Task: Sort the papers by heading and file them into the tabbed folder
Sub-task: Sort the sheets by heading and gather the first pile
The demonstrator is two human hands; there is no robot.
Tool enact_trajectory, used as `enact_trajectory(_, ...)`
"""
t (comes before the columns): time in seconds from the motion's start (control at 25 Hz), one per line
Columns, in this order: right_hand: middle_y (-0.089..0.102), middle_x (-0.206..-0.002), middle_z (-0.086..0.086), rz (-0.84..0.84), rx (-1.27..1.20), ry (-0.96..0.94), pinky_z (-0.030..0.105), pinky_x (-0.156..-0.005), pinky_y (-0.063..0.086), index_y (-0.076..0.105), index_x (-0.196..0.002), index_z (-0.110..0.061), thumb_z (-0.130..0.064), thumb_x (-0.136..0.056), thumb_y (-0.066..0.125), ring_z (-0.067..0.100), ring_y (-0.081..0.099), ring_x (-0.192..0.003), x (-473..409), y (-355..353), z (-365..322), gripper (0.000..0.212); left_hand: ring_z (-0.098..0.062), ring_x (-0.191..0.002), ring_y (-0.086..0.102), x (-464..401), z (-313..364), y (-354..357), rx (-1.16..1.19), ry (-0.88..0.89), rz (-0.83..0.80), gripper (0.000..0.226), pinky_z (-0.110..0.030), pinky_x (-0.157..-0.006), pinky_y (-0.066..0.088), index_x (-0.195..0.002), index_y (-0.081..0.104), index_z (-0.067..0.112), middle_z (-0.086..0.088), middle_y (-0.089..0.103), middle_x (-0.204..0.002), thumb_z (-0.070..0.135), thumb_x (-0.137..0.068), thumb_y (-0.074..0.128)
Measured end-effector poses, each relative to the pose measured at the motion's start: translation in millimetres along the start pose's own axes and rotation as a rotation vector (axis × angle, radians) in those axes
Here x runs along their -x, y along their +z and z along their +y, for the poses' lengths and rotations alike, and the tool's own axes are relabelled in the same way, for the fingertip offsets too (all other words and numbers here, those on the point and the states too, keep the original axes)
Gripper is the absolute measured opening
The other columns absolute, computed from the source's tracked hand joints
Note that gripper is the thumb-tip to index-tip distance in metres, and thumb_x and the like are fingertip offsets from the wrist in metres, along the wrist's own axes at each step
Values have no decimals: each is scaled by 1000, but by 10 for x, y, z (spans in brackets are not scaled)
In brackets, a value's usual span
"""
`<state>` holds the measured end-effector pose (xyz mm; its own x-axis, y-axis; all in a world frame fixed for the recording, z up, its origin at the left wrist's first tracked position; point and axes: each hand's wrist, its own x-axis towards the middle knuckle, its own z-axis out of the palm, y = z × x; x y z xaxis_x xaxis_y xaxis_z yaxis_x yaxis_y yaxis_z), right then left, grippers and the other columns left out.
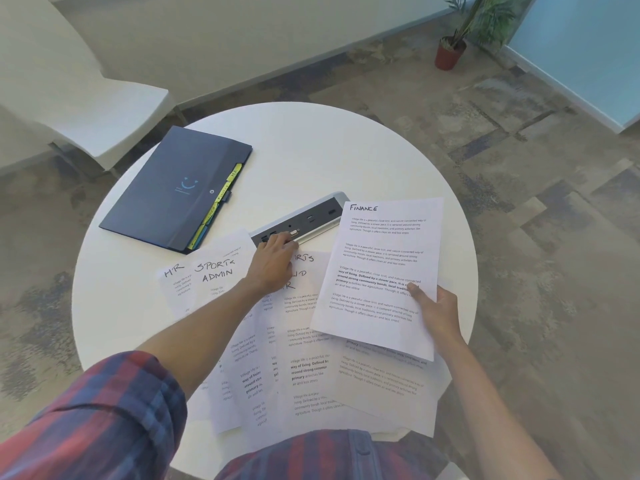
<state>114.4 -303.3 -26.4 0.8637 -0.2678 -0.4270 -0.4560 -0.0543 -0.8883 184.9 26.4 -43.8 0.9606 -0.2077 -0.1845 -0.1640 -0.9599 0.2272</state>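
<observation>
At the upper left of the frame a white chair [86, 98] is standing off the round table [346, 150], clear of the work. Just right of it, in the upper-left part of the tabletop, the tabbed folder [173, 188] is lying shut with its coloured tabs showing along the right edge. No sheet looks to be filed in it yet, so the filing step is judged to be still ahead.

Below the folder, left of centre, the HR sheet [175, 282] is lying partly under the SPORTS ADMIN sheet [216, 271]. The left hand [273, 263] is pressing flat, fingers spread, on another overlapped sheet in the middle of the frame; it is gripping nothing. Its fingertips are reaching the edge of the power strip [301, 220], a raised bar set in the table that is lying right behind the pile and could snag sheets being slid toward the folder.

Right of centre, the right hand [436, 313] is pinching the FINANCE sheet [381, 271] by its right edge, thumb on top, lifting it above the loose papers [311, 375] fanned across the lower middle. Sorting appears to be barely under way: most headings are hidden under overlaps.

At the upper right a potted plant [453, 46] is standing on the floor, well away.
</observation>
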Motion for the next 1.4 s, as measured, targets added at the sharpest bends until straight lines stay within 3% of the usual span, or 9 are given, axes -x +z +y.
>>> enact_trajectory(0.24,76,-107,-7,2,-14,8,46,-100,53,73,-112,-19,-21,-92,71,19,71,-104,0,-17,-2,20,-26,-137,33,-39,36,-39,-34,27,-25,40,-42,-107,30,-135,54,24,-7,36,-150,38,-98,53)
enact_trajectory(0.36,76,-105,-9,3,-22,8,44,-99,53,73,-111,-20,-21,-92,71,17,70,-103,-9,-5,-19,19,-27,-140,27,-108,144,-22,31,-16,-78,40,-43,-111,25,-130,57,19,-9,33,-151,31,-92,62)
enact_trajectory(0.48,75,-103,-11,10,-17,3,40,-98,53,72,-109,-22,-21,-92,71,18,70,-103,-11,5,-37,17,-26,-134,31,-173,206,-9,136,-103,-72,34,-41,-107,24,-119,59,15,-6,41,-138,19,-86,65)
enact_trajectory(0.64,76,-105,-9,15,-24,5,40,-96,55,72,-110,-22,-22,-92,71,18,71,-102,-15,-24,-33,18,-26,-116,49,-237,157,-61,250,-111,-46,12,-34,-96,23,-99,60,13,-5,65,-109,9,-90,54)
enact_trajectory(0.72,75,-106,-7,29,-21,3,41,-96,54,72,-113,-18,-22,-92,71,20,70,-103,-33,-51,-37,22,-26,-103,57,-282,115,-147,358,-162,-34,14,-32,-92,22,-92,59,15,-5,71,-97,4,-89,51)
enact_trajectory(0.92,75,-110,-2,59,-25,-9,44,-99,53,71,-118,-12,-21,-93,70,23,70,-106,-81,-108,-42,27,-29,-104,60,-483,-86,-409,376,-275,123,28,-37,-100,28,-103,63,17,-3,71,-105,0,-86,49)
enact_trajectory(1.08,75,-108,-2,71,-32,-14,41,-97,54,71,-118,-10,-21,-93,70,23,70,-104,-106,-117,-46,27,-27,-133,41,-446,-67,-369,117,-158,106,44,-43,-110,21,-135,52,17,-9,53,-139,12,-91,57)
enact_trajectory(1.24,73,-100,-11,99,-42,-16,30,-81,53,73,-105,-20,-19,-93,70,12,69,-92,-93,-193,-22,12,-26,-140,31,-256,211,-134,24,-103,14,58,-45,-112,21,-140,45,13,-10,40,-150,37,-89,61)
enact_trajectory(1.4,72,-94,-12,152,-27,25,27,-72,51,72,-100,-22,-21,-92,71,13,68,-86,-82,-373,55,8,-31,-152,-2,-135,373,65,40,-185,-200,98,-58,-116,18,-152,22,19,-15,1,-164,58,-76,70)
